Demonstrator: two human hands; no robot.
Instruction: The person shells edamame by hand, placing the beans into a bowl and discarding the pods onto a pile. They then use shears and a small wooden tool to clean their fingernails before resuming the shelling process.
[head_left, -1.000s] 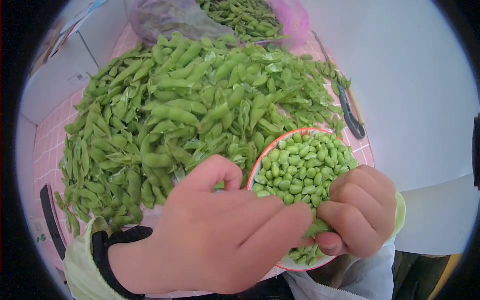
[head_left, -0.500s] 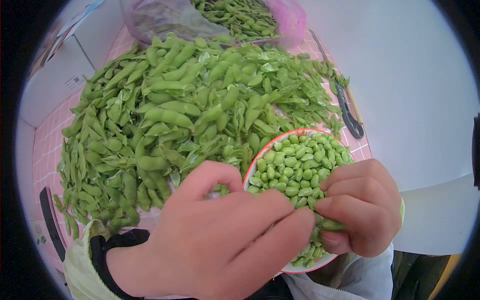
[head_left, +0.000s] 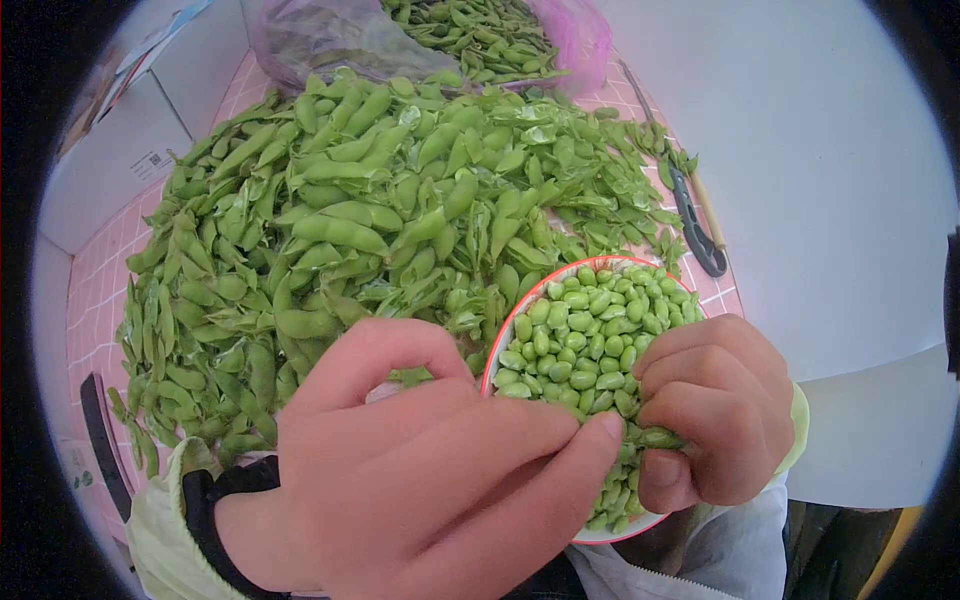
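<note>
A green edamame pod (head_left: 660, 438) is pinched between the thumb and curled fingers of my right hand (head_left: 715, 410). My left hand (head_left: 440, 455) is closed too, its fingertips meeting at the pod's left end; its thumb is mostly hidden. Both hands are over a white bowl with a red rim (head_left: 600, 260). Shelled green soybeans (head_left: 590, 335) fill the bowl, partly covered by my fingers. Beyond my left hand spreads a big heap of edamame pods (head_left: 340, 232), whole ones mixed with some that look split open.
A pink-purple plastic bag (head_left: 580, 45) with more pods stands at the back. Dark-handled scissors or a similar tool (head_left: 690, 215) lie at the right edge of the pink checked table (head_left: 728, 292). A white box (head_left: 120, 150) is at the left, and a dark strip (head_left: 103, 440) lies below it.
My left hand has shifted slightly left and its fingers have changed their bend at the pod. My right hand has moved a little up and left, still pinching the pod.
</note>
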